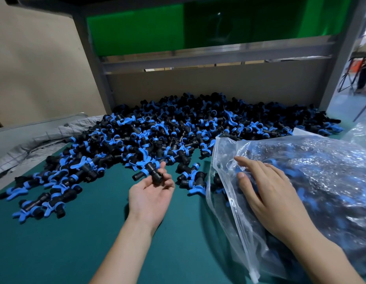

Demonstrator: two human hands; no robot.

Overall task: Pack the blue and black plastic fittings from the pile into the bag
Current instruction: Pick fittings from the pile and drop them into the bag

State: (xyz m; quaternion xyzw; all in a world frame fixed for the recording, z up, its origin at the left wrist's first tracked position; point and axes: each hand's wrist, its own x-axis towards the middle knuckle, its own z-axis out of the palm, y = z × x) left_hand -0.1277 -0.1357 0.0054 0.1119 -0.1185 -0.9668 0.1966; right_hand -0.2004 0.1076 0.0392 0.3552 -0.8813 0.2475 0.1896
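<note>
Head view: at frame centre the left hand (pixel 150 194) pinches one fitting (pixel 151 171) for transfer, while the right hand (pixel 268 193) rests flat, fingers straight, steadying the bag (pixel 321 160) at right.

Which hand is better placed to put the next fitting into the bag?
Left. The left hand grips a blue and black plastic fitting just beside the clear plastic bag, whose mouth faces it; the right hand lies flat on the bag, likely steadying it.
</note>
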